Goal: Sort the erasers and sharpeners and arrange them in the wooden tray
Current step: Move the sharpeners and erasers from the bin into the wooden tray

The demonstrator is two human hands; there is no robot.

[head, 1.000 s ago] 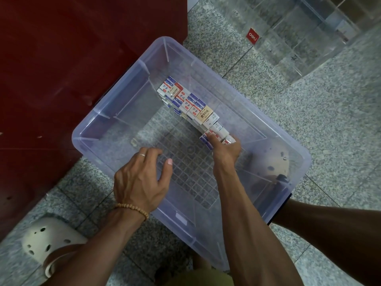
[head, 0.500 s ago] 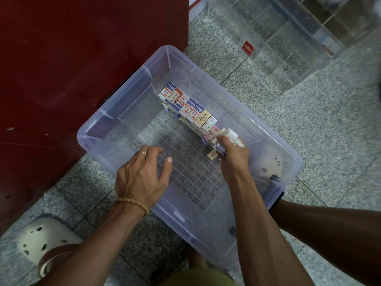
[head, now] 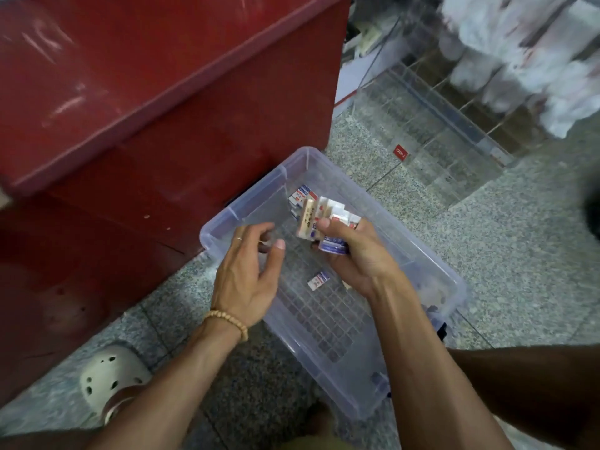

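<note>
While the view tilts down over a speckled grey stone floor (head: pixel 519 254), the scene reads from left to right as follows.
Far left: a dark red wooden cabinet (head: pixel 130 125) stands against the clear plastic storage bin (head: pixel 451 280), and a cream perforated clog (head: pixel 104 375) sits on the floor below it.
Left hand (head: pixel 246 274): it hovers over the bin's near left part with fingers loosely curled and holding nothing; a beaded wooden bracelet (head: pixel 227 319) circles the wrist.
Bin floor: one small white, red and blue boxed eraser (head: pixel 318 280) lies alone on the gridded bottom, between the two hands.
Right hand (head: pixel 354 254): it is clenched around a handful of small boxed erasers (head: pixel 321 219), raised above the bin's floor.
Far corner of the bin: a few more boxed erasers (head: pixel 300 194) lie against the wall, just beyond the held handful.
Right: a clear acrylic divided display rack (head: pixel 431 131) with a red label stands on the floor, well apart from the bin; blurred white plastic bags (head: pixel 519 50) lie behind it.
</note>
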